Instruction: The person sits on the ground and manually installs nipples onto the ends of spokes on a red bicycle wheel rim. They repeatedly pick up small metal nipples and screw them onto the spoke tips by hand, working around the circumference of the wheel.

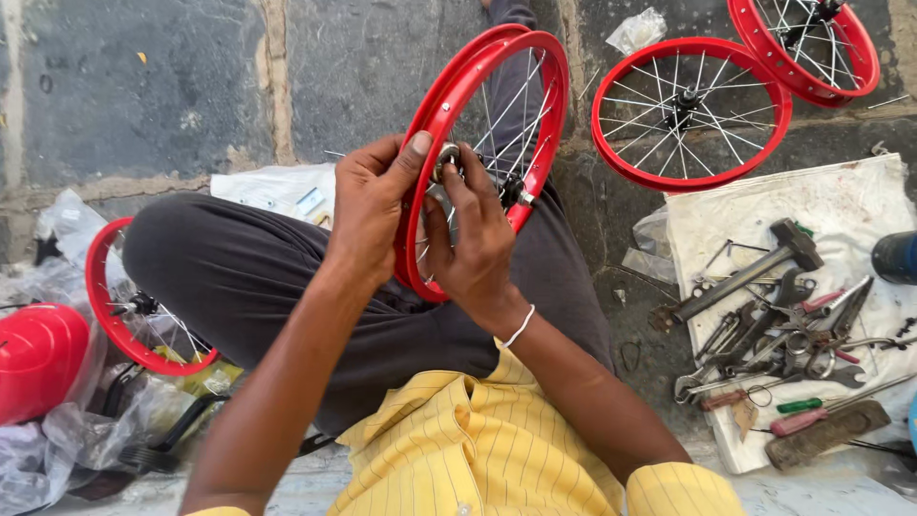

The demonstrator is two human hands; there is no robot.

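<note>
Red wheel (449,115) is standing upright over the person's lap, between both hands; left hand (368,205) is gripping the rim, fingers curled shut on it; right hand (475,239) is pinching the hub nut (446,155), seemingly threading it; next likely needs steady turning; tools (783,334) are lying on the cloth (841,201).

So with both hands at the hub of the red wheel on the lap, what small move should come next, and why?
Probably a further finger turn of the metal hub piece. The left hand pinches it with thumb on top, the right hand braces the red wheel from behind, and the tools lie untouched on the cloth.
</note>
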